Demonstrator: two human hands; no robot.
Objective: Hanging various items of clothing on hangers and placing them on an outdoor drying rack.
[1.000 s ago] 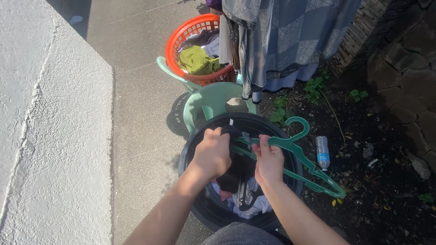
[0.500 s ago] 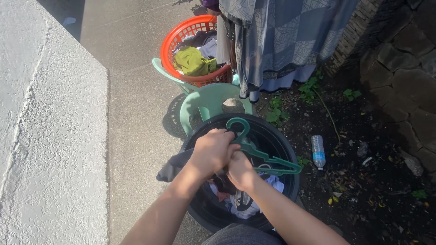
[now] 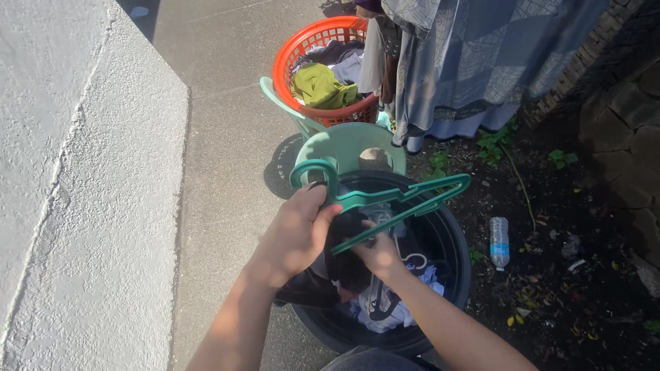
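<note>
My left hand (image 3: 295, 233) grips a green plastic hanger (image 3: 392, 199) near its hook, holding it level over a black round tub (image 3: 454, 275). My right hand (image 3: 378, 253) reaches under the hanger and pinches a dark garment (image 3: 344, 264) that hangs down into the tub. Beneath it in the tub lie white and pale clothes (image 3: 399, 312). The right fingers are partly hidden behind the hanger and cloth.
A green plastic chair (image 3: 344, 141) stands past the tub, bearing an orange laundry basket (image 3: 302, 48) of clothes. Grey patterned cloth (image 3: 467, 55) hangs at the top right. A white rough wall (image 3: 75, 192) runs along the left. A plastic bottle (image 3: 500, 240) lies on soil at the right.
The hanger has swung so its hook now points left, and my left hand has taken it. The dark garment has moved from the tub's left rim to under the hanger.
</note>
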